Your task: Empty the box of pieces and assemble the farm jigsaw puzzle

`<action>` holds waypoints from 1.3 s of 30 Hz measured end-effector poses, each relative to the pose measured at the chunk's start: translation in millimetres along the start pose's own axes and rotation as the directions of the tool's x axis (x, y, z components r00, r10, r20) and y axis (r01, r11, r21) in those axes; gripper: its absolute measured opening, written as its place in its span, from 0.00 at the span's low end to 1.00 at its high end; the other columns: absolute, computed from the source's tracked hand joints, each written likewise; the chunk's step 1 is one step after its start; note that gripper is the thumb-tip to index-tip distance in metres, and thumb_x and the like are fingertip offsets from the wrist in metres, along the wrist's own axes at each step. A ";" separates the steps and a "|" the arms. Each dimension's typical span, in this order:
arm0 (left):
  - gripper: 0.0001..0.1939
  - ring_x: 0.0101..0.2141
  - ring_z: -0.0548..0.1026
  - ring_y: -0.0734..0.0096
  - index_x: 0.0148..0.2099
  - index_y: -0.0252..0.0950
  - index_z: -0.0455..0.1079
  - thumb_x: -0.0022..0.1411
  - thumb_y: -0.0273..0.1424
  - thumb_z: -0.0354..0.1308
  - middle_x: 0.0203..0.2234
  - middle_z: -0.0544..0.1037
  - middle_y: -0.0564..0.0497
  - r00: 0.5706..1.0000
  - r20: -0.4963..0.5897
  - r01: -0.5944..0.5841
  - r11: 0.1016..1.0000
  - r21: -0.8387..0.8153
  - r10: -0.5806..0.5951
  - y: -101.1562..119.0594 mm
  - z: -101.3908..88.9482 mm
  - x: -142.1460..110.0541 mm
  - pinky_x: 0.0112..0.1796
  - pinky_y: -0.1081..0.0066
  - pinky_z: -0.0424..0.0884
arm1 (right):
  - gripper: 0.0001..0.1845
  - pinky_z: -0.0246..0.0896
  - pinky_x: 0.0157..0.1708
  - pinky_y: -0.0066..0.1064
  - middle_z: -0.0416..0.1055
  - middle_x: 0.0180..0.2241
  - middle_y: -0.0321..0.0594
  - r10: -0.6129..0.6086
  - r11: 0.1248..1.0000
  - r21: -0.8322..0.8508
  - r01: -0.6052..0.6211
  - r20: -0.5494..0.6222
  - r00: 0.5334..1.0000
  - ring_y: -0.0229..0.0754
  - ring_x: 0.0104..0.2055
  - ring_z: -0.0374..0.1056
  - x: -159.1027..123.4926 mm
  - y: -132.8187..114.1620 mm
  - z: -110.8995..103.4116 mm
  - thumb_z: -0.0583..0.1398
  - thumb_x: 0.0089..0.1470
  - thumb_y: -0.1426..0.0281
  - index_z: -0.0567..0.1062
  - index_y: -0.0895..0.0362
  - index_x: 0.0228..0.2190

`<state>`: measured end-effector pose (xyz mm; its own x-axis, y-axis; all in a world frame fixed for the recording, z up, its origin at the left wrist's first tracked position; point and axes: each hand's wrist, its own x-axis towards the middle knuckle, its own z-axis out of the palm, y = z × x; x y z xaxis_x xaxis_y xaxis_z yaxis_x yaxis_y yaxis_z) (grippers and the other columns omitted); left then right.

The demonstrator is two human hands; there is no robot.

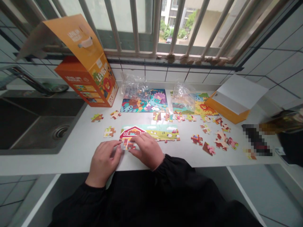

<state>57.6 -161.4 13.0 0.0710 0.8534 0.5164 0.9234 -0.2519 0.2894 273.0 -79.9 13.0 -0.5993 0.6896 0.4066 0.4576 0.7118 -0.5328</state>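
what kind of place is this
Probably a home kitchen: a stainless steel sink with a faucet is set into a white countertop, beside tiled walls and a barred window.

Partly built cardboard farm jigsaw puzzle [150,132] lying flat on white counter [71,157]: red barn at left end, green field with white sheep, pale blue sky along top. Small red-and-yellow cardboard piece [128,144] sits just below barn, at puzzle's lower edge. Right hand [147,151] rests fingers over it; left hand [103,162] just beside, fingertips close by.
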 end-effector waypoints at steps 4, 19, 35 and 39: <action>0.08 0.52 0.81 0.55 0.53 0.39 0.76 0.75 0.29 0.58 0.50 0.85 0.44 1.000 0.012 0.013 1.000 -0.007 -0.013 -2.4 -2.7 -11.3 0.57 0.53 0.74 | 0.16 0.68 0.55 0.41 0.82 0.44 0.43 -0.007 1.000 -0.008 0.007 0.044 0.999 0.51 0.51 0.74 10.3 -2.1 24.6 0.71 0.64 0.63 0.78 0.54 0.50; 0.09 0.51 0.82 0.55 0.50 0.40 0.79 0.75 0.31 0.58 0.50 0.86 0.46 0.995 0.081 0.047 0.998 0.034 -0.050 4.0 0.7 -10.4 0.55 0.55 0.73 | 0.37 0.68 0.62 0.45 0.81 0.56 0.47 0.055 0.983 0.176 -0.047 -0.042 0.998 0.53 0.57 0.75 -4.2 2.4 22.2 0.76 0.57 0.67 0.71 0.55 0.63; 0.13 0.56 0.80 0.52 0.57 0.42 0.80 0.75 0.33 0.59 0.57 0.84 0.45 0.990 0.142 0.005 0.997 0.075 -0.016 1.6 4.0 -10.1 0.57 0.51 0.73 | 0.08 0.65 0.54 0.41 0.84 0.43 0.40 -0.004 0.999 -0.049 0.008 0.080 0.997 0.47 0.49 0.74 -5.4 -0.1 27.2 0.66 0.70 0.61 0.84 0.51 0.42; 0.14 0.57 0.79 0.51 0.59 0.42 0.79 0.76 0.33 0.58 0.59 0.82 0.44 0.990 0.136 0.007 0.995 0.095 -0.020 0.3 4.8 -10.6 0.57 0.51 0.73 | 0.12 0.64 0.51 0.43 0.82 0.43 0.40 -0.055 0.993 -0.096 0.062 0.079 0.995 0.47 0.47 0.71 -7.3 -1.6 29.4 0.63 0.73 0.60 0.86 0.48 0.41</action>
<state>58.9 -168.3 3.8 0.1033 0.9125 0.3957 0.9557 -0.2014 0.2148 257.4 -90.0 -11.0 -0.6736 0.6370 0.3748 0.4804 0.7627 -0.4330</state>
